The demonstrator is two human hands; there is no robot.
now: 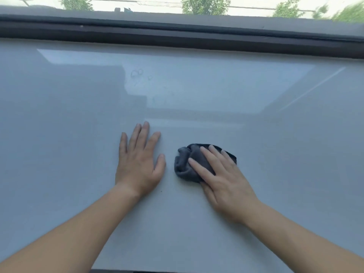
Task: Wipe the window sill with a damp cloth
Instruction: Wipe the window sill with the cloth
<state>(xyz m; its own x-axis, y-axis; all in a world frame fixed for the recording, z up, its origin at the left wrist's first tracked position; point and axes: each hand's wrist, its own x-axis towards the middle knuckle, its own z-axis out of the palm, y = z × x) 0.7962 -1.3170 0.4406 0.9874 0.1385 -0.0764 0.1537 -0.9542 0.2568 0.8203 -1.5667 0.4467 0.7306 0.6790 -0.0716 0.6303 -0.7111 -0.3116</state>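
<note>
Crumpled dark grey cloth point(186, 164) on glossy pale grey window sill point(275, 154), no clear long axis, right hand point(222, 180) pressing it with straight fingers, left hand point(137, 164) spread flat beside it.

There is one view, from a camera worn on the person's head, looking forward and steeply down onto the window sill point(275, 134). It sits close: the pale sill fills nearly the whole picture from side to side, and both bare forearms reach in from the bottom corners toward the middle. The left grip point(137, 164) and the right grip point(222, 180) lie a little below centre. The lens is wide, so the dark window frame point(177, 36) across the top bows slightly and sags toward the right edge. Above it a thin strip of outdoors shows, with green trees point(204, 4), so the camera faces the window itself.
</note>
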